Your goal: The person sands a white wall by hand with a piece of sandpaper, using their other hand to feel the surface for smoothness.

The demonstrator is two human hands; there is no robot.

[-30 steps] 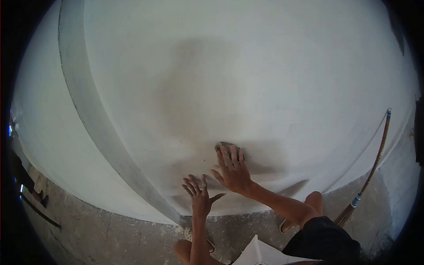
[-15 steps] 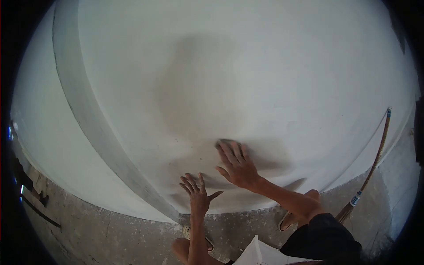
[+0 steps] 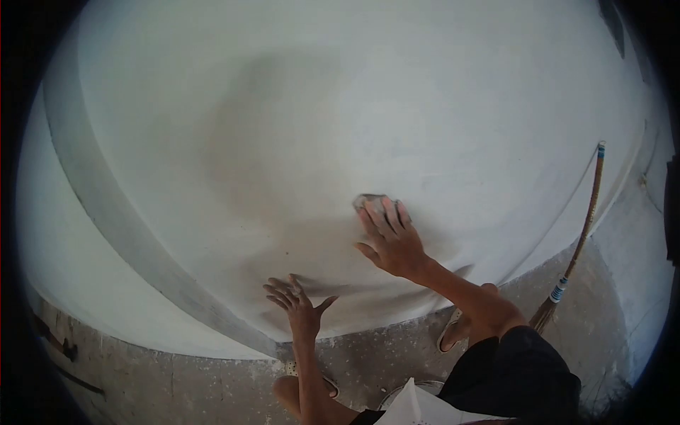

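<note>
Against the white wall [image 3: 453,106], my right hand [image 3: 393,241] presses a small grey piece of sandpaper [image 3: 365,201] flat under its fingertips. Part of the sheet shows above and between the fingers; the rest is hidden beneath them. Lower down and to the left, my left hand [image 3: 301,308] rests with fingers spread near the foot of the wall, holding nothing. Pale dust coats the fingers of both hands.
A broom [image 3: 584,234] with a long handle leans on the wall at right. A grey vertical band [image 3: 106,191] runs down the wall at left. The speckled concrete floor [image 3: 191,382] lies below, with my sandalled feet near the wall.
My right hand has slid upward along the wall with the sandpaper. The view has shifted to the right, so the wall band, broom and left hand appear farther left.
</note>
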